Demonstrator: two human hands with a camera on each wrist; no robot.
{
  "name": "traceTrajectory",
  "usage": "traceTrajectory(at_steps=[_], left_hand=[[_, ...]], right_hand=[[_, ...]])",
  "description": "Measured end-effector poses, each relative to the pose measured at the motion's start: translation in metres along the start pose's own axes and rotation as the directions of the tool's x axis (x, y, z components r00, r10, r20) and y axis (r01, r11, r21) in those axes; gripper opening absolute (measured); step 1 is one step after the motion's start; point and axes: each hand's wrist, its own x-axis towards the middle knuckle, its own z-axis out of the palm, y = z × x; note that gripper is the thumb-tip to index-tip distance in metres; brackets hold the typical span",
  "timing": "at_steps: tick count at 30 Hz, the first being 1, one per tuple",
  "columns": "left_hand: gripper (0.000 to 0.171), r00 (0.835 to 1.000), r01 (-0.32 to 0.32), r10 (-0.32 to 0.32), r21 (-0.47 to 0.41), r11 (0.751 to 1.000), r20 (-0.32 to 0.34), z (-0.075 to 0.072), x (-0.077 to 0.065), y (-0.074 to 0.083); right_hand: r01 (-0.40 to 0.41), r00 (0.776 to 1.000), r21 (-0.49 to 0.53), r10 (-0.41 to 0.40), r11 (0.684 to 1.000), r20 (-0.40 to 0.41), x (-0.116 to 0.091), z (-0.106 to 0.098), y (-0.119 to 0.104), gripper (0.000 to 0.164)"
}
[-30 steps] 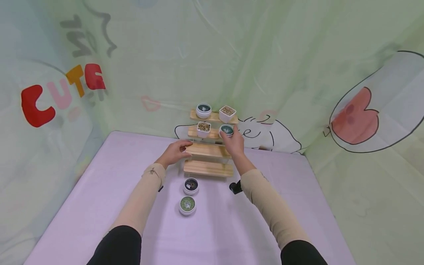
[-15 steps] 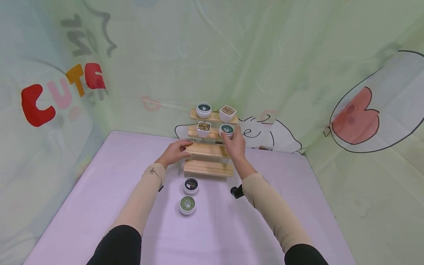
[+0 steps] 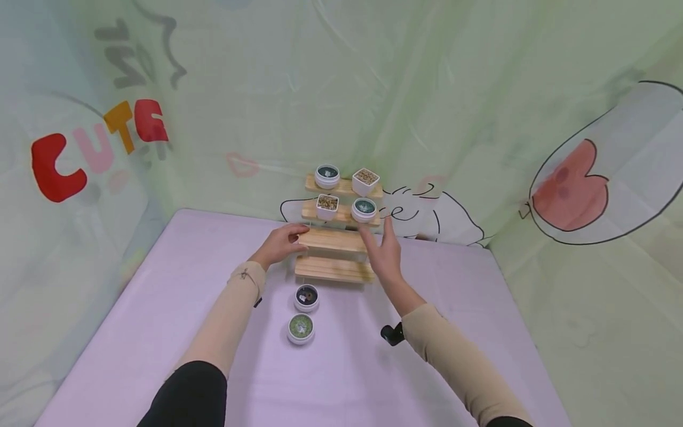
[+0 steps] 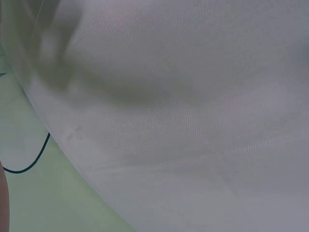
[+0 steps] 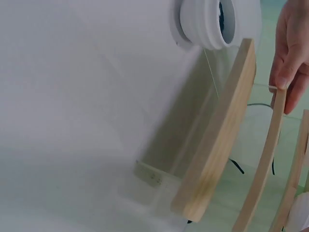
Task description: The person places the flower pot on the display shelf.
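A tiered wooden display rack [image 3: 335,270] stands at the back of the table. My left hand [image 3: 280,243] pinches the left end of its second-lowest plank [image 3: 337,239]; the right wrist view also shows this left hand [image 5: 294,48] with thumb and fingers on the plank's end. My right hand [image 3: 385,255], fingers extended and apart, is just below a round white pot [image 3: 364,218] with dark green filling, on the right of the third tier. Left of that pot sits a square white pot [image 3: 327,207] with brown grains. The top tier carries a round pot [image 3: 327,177] and a square pot [image 3: 365,182].
On the lilac tablecloth [image 3: 341,379], in front of the rack, stand a round pot with dark filling [image 3: 306,298] and one with green filling [image 3: 301,328]. A printed curtain [image 3: 256,89] rises behind. Pale cloth [image 4: 193,145] fills most of the left wrist view.
My right hand has let go of the dark green round pot and drawn back down and right, fingers spreading. That pot stays on the third tier. My left hand keeps its hold.
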Motion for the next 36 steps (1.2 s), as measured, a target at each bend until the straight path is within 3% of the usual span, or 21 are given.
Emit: traceTrajectory(at_steps=[9, 23, 36], left_hand=[[0.059, 1.0, 0.031, -0.031, -0.006, 1.0, 0.005, 0.0, 0.0, 0.002], [0.058, 1.0, 0.004, -0.004, 0.001, 1.0, -0.001, 0.0, -0.001, 0.001], [0.058, 1.0, -0.013, 0.013, 0.012, 1.0, -0.004, 0.0, -0.002, 0.0]], right_hand=[[0.011, 0.999, 0.043, -0.013, 0.999, 0.044, -0.03, 0.011, 0.013, 0.087], [0.039, 0.996, 0.029, -0.041, 0.999, 0.076, -0.077, 0.041, 0.023, 0.084], [0.081, 0.973, 0.047, -0.089, 0.996, 0.212, -0.131, 0.077, 0.036, 0.087]])
